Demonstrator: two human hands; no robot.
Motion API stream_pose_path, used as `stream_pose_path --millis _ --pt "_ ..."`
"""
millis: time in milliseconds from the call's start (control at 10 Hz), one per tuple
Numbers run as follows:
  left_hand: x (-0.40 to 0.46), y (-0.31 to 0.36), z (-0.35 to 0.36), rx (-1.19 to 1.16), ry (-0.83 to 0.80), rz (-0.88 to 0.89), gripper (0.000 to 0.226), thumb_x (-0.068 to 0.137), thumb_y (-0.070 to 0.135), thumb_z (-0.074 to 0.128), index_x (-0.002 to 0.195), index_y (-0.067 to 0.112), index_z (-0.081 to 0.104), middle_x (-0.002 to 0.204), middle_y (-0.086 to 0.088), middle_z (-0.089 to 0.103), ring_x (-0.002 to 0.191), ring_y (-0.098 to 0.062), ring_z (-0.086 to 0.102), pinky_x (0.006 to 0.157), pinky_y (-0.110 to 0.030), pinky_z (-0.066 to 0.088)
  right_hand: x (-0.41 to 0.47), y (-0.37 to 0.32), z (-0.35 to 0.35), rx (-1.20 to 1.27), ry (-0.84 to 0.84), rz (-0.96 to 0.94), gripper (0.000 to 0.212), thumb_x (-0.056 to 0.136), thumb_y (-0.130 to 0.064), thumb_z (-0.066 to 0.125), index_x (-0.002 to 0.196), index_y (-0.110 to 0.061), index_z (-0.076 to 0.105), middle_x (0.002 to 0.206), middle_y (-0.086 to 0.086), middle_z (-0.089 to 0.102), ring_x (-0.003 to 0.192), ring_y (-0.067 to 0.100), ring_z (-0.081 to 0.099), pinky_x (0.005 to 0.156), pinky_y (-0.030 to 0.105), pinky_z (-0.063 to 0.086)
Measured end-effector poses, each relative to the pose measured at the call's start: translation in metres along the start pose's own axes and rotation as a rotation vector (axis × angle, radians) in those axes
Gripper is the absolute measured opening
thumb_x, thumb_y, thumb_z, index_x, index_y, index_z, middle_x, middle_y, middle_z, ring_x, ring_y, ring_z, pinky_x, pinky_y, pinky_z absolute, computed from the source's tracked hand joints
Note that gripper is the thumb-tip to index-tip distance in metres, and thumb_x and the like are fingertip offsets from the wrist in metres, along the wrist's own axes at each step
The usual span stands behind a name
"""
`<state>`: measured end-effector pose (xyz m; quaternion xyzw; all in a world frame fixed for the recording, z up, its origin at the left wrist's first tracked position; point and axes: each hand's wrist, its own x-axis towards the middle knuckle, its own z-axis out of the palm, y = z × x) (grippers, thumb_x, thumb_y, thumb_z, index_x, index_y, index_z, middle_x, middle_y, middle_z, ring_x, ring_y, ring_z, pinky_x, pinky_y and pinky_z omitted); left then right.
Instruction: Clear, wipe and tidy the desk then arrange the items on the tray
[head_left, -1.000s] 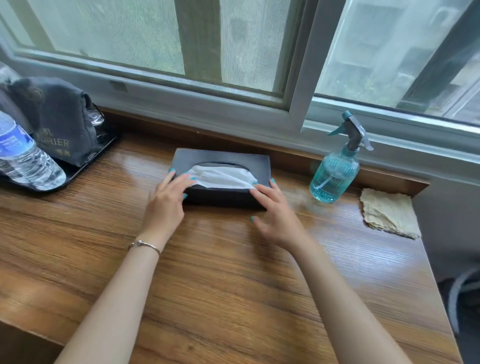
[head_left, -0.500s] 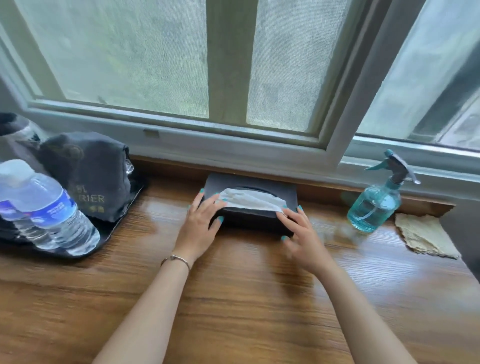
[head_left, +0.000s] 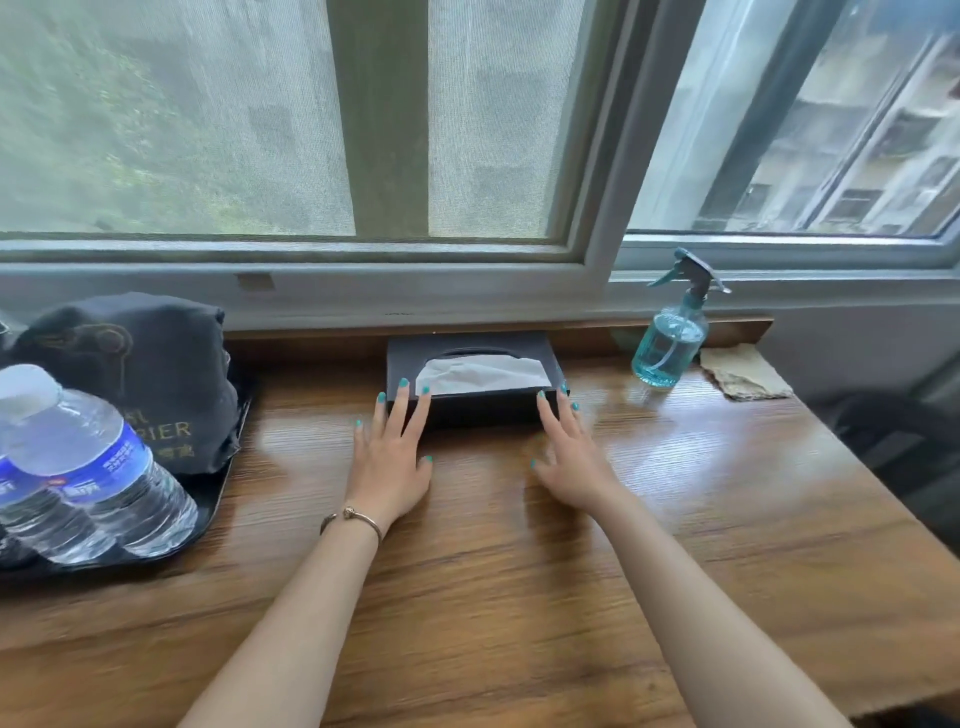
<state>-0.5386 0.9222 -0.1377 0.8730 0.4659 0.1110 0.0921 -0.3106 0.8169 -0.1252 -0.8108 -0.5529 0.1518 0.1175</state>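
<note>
- Your tissue box (head_left: 474, 379) sits at the desk's (head_left: 519, 597) back edge, mid-width.
- Your left hand (head_left: 388, 457) and right hand (head_left: 571, 457), fingers straight and spread, touch its front corners.
- The tray (head_left: 218, 493) with water bottles (head_left: 88, 467) occupies the left edge; the spray bottle (head_left: 670, 338) stands back right.

I see a black tissue box (head_left: 470, 358) with white tissue, a teal spray bottle (head_left: 670, 345), a wood-grained brown worktop (head_left: 519, 571) and a black tray (head_left: 208, 499).

tissue box (head_left: 475, 379) pushed toward 12 o'clock, now against the desk's back ledge (head_left: 322, 340); left hand (head_left: 389, 462) and right hand (head_left: 571, 457) have flattened, fingers straight, only fingertips at the box's near edge.
</note>
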Motion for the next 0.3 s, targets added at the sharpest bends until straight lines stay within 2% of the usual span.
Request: stream_pose_path --millis 100,200,300 --pt "-0.012 0.005 -0.003 -0.019 -0.020 -0.013 0.081 0.093 0.026 0.051 0.154 0.031 -0.004 0.161 0.000 -0.013 0.148 -0.030 -0.005 0.118 -0.051 0.012 -0.010 -0.003 -0.005 0.063 -0.058 0.035 0.088 0.093 -0.026 0.056 0.154 -0.036 -0.008 0.162 -0.007 -0.019 0.150 0.021 -0.011 0.120 0.049 0.016" --pt "-0.019 0.009 -0.013 -0.058 0.003 -0.050 0.078 0.093 0.024 0.050 0.155 0.027 0.003 0.162 0.000 -0.003 0.149 -0.026 0.001 0.118 -0.050 0.013 -0.017 -0.005 -0.015 0.143 -0.116 0.087 0.090 0.094 -0.029 0.058 0.154 -0.033 -0.009 0.163 -0.002 -0.016 0.150 0.025 -0.013 0.121 0.049 0.010" --pt "-0.012 0.026 -0.024 -0.115 0.088 -0.128 0.070 0.094 0.032 0.047 0.154 0.020 0.012 0.161 0.001 0.011 0.149 -0.020 0.004 0.115 -0.056 0.012 -0.018 -0.011 -0.032 0.174 -0.196 0.097 0.092 0.094 -0.032 0.061 0.156 -0.025 -0.007 0.163 0.004 -0.015 0.149 0.028 -0.014 0.120 0.045 0.006"
